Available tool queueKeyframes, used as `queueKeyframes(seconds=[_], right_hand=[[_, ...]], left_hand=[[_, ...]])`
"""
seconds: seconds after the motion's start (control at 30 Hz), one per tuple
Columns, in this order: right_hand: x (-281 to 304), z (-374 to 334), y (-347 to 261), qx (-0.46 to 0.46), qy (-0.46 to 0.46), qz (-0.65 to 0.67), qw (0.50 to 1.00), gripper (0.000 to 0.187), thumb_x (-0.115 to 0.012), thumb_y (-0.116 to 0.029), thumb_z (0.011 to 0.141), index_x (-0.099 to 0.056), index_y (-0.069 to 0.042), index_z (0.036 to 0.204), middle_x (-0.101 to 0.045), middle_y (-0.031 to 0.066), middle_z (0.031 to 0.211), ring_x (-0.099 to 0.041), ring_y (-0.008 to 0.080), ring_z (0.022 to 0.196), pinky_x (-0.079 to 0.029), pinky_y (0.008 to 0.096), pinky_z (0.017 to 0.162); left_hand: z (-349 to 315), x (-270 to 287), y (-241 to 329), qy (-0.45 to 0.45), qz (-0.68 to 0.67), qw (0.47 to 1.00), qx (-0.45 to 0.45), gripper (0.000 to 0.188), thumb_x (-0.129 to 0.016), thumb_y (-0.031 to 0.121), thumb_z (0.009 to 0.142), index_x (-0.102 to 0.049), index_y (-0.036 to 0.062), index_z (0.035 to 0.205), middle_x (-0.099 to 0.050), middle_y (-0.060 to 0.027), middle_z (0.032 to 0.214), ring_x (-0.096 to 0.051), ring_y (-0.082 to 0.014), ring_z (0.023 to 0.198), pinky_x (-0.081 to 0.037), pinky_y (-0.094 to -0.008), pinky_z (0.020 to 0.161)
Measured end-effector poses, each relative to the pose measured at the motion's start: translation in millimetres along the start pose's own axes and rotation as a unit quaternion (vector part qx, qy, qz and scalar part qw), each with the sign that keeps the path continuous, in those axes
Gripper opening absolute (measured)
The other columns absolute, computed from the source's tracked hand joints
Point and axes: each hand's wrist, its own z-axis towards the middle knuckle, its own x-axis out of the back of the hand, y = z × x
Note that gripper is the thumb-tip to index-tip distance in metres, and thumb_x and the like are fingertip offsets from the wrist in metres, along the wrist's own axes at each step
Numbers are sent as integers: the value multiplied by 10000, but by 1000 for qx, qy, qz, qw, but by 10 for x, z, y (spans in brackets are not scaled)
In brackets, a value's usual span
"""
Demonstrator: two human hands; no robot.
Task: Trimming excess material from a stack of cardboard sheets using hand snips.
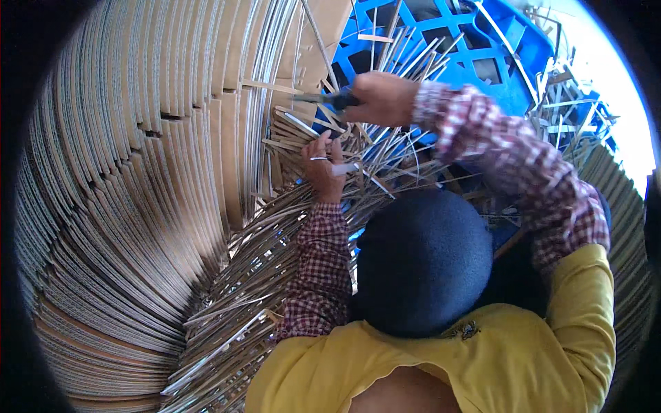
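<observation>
My right hand point(385, 100) is closed round a dark-handled bladed tool point(334, 100). Its narrow greyish blade points left, and its exact kind is blurred. Just below it, my left hand point(322, 168) is raised with its fingers drawn together at the end of a pale cardboard strip point(297, 124). A ring sits on one finger, and a white wrap point(344, 168) shows at the thumb. Loose narrow strips point(406, 141) lie tangled behind and beside both hands. Close to the blade's left stand upright cardboard sheets point(231, 138).
Tightly packed stacks of cardboard sheets point(103, 227) curve along the left side. A blue plastic crate point(499, 86) with a lattice of openings is at the far side, strewn with strips. More thin strips point(234, 330) pile up left of my left arm. My dark-clothed knee point(427, 261) bulges between my arms.
</observation>
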Motion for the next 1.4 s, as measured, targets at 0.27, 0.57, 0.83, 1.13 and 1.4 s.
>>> queueKeyframes(seconds=[0.27,0.57,0.83,1.13,1.4], right_hand=[[-536,593,-158,-79,79,102,988,372,-549,-320,710,-570,51,694,-534,231,610,-564,328,618,-448,388,590],[-657,-433,534,-173,-124,-8,977,323,-535,-287,731,-578,32,764,-582,186,701,-581,312,668,-462,383,603],[619,-285,257,-83,-301,71,947,266,-549,-246,739,-581,1,643,-527,26,536,-476,102,478,-386,260,454],[-84,511,136,-57,-31,24,998,389,-540,-345,748,-585,41,753,-519,138,564,-530,198,538,-430,320,531],[-429,731,238,-52,58,89,993,386,-550,-342,735,-589,41,765,-560,192,630,-571,286,620,-440,363,584]], left_hand=[[-10,29,82,-8,21,1000,-22,168,-518,153,782,-530,21,885,-523,-114,814,-485,-257,816,-360,-378,765],[577,520,266,116,-81,990,4,469,-568,139,730,-401,23,1152,-476,-164,1012,-461,-282,923,-376,-370,786],[1141,422,41,50,32,998,27,145,-478,-38,705,-538,29,819,-522,-149,802,-513,-312,771,-400,-379,661],[40,-56,310,-178,-1,981,-72,182,-509,32,667,-551,49,843,-495,-133,780,-465,-311,764,-363,-404,664],[40,12,489,-150,-61,987,-25,489,-524,30,670,-427,66,1147,-481,-129,825,-443,-300,808,-347,-405,700]])
